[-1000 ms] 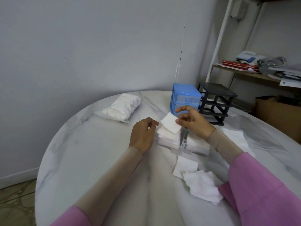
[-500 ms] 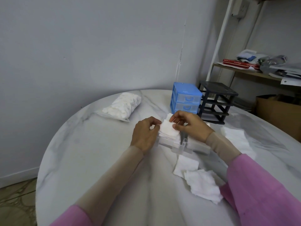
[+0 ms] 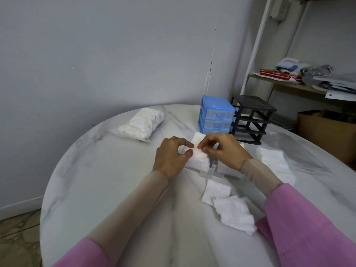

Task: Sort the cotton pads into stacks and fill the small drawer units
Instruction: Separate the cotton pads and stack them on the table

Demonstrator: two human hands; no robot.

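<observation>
Now my left hand (image 3: 172,158) and right hand (image 3: 223,151) meet at mid-table, both pinching the top cotton pad (image 3: 199,154) of the stack sitting in the clear drawer (image 3: 209,169). Loose pads (image 3: 231,211) lie nearer, to the right; the blue drawer unit (image 3: 216,117) stands just beyond, black frame (image 3: 252,119) beside it.

- Two hands are working at the table: a left hand (image 3: 172,158) and a right hand (image 3: 223,151).
- Two small drawer units are standing side by side: one blue unit (image 3: 216,115) and one black frame (image 3: 251,119).
- One clear drawer (image 3: 209,168) is lying under the hands.
- One sealed bag of cotton (image 3: 141,123) is lying apart.
- Loose cotton pads (image 3: 231,211) are lying in overlapping piles; an exact count cannot be told.
</observation>
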